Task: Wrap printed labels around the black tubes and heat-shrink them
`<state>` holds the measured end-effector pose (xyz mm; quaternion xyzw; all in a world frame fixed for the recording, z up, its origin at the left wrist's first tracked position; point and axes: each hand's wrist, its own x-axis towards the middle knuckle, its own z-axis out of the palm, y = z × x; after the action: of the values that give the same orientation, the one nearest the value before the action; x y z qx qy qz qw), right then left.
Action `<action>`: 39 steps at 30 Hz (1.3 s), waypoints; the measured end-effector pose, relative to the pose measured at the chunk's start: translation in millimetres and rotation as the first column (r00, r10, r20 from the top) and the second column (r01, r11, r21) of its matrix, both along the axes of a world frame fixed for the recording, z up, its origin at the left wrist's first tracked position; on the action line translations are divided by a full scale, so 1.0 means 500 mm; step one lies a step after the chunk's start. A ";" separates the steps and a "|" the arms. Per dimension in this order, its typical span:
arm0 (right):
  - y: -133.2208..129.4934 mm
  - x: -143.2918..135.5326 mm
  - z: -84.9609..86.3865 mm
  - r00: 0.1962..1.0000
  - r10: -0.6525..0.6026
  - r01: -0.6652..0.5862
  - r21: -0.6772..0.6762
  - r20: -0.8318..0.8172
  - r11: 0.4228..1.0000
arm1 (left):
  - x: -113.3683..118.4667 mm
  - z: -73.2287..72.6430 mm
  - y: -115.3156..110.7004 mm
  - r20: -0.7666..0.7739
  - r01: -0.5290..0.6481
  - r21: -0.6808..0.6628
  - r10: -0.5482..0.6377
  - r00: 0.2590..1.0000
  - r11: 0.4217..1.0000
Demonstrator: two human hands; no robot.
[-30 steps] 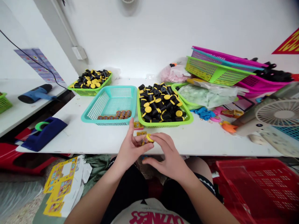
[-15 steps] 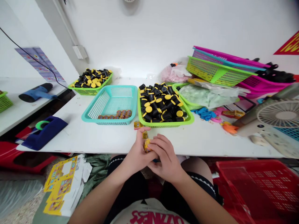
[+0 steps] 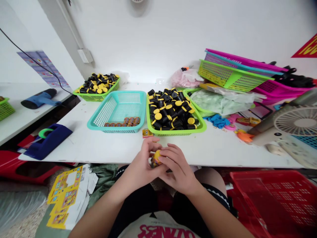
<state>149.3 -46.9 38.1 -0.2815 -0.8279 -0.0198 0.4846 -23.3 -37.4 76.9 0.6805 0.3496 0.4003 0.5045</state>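
Observation:
Just over the table's front edge, my two hands come together around a small yellow-topped cylinder with a printed yellow-brown side. My left hand curls round it from the left, its index finger bent above. My right hand closes on it from the right, fingertips against the top. Fingers cover much of the piece. Beyond my left fingertips lies a small printed yellow stack. A teal basket holds several brown-labelled pieces. Beside it, a green basket is heaped with black cylinders with yellow caps.
Another green basket of capped cylinders stands back left. A blue tape dispenser sits at the left table end. On the right are stacked baskets, a small fan and blue scraps. A red crate stands below.
My left index finger has curled in from its stretched position. The small yellow printed piece near its tip is now mostly out of sight, and more of the cylinder's printed side shows.

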 end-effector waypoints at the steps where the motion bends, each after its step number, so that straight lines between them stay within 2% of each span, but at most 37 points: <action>1: 0.002 0.000 -0.003 1.000 -0.011 0.011 -0.007 -0.006 1.000 | -0.001 0.004 -0.002 -0.009 -0.053 0.042 0.053 0.999 0.998; 3: 0.004 -0.003 -0.005 1.000 -0.018 0.017 -0.012 -0.018 1.000 | -0.007 0.011 -0.002 -0.037 -0.089 0.064 0.091 0.995 0.994; 6: 0.006 -0.012 -0.004 0.999 -0.021 0.021 0.008 -0.039 1.000 | -0.021 0.015 0.004 -0.063 -0.086 0.029 0.088 0.994 0.996; 17: 0.019 -0.037 -0.009 0.992 -0.118 0.118 0.001 -0.048 0.993 | -0.035 0.011 0.016 -0.098 -0.139 0.062 0.145 0.985 0.988; 19: 0.027 -0.042 0.001 0.995 -0.093 0.092 -0.035 -0.029 0.995 | -0.042 0.010 0.022 -0.109 -0.164 0.089 0.173 0.979 0.982; 23: 0.061 -0.045 0.032 0.998 0.061 -0.056 -0.183 0.020 0.981 | -0.071 0.018 0.051 -0.157 -0.261 0.188 0.292 0.943 0.947; 25: 0.089 -0.042 0.047 0.992 0.123 -0.115 -0.196 0.030 0.974 | -0.091 0.027 0.078 -0.166 -0.307 0.227 0.347 0.923 0.924; 27: 0.125 -0.038 0.057 0.995 0.097 -0.095 -0.166 0.004 0.982 | -0.114 0.041 0.116 -0.186 -0.359 0.264 0.412 0.892 0.895; 29: 0.166 -0.032 0.061 0.998 -0.062 0.057 -0.148 -0.031 0.987 | -0.139 0.055 0.163 -0.252 -0.429 0.343 0.522 0.815 0.836; 31: 0.208 -0.025 0.059 0.958 -0.287 0.282 -0.157 -0.007 0.946 | -0.166 0.065 0.220 -0.352 -0.465 0.437 0.622 0.699 0.770; 33: 0.246 -0.019 0.053 0.904 -0.423 0.425 -0.197 0.058 0.883 | -0.190 0.068 0.281 -0.488 -0.427 0.474 0.634 0.601 0.770; 35: 0.272 -0.016 0.045 0.897 -0.432 0.440 -0.265 0.088 0.858 | -0.209 0.063 0.340 -0.663 -0.370 0.433 0.569 0.487 0.822; 37: 0.284 -0.015 0.040 0.917 -0.395 0.392 -0.311 0.056 0.866 | -0.222 0.051 0.391 -0.799 -0.333 0.364 0.475 0.368 0.870; 39: 0.282 -0.015 0.039 0.924 -0.382 0.359 -0.313 -0.016 0.879 | -0.228 0.038 0.429 -0.870 -0.318 0.313 0.404 0.283 0.895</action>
<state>142.0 94.0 57.3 -0.5064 -0.7325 0.0265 0.4543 -137.4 176.9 95.7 0.7070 0.6975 0.0701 0.0928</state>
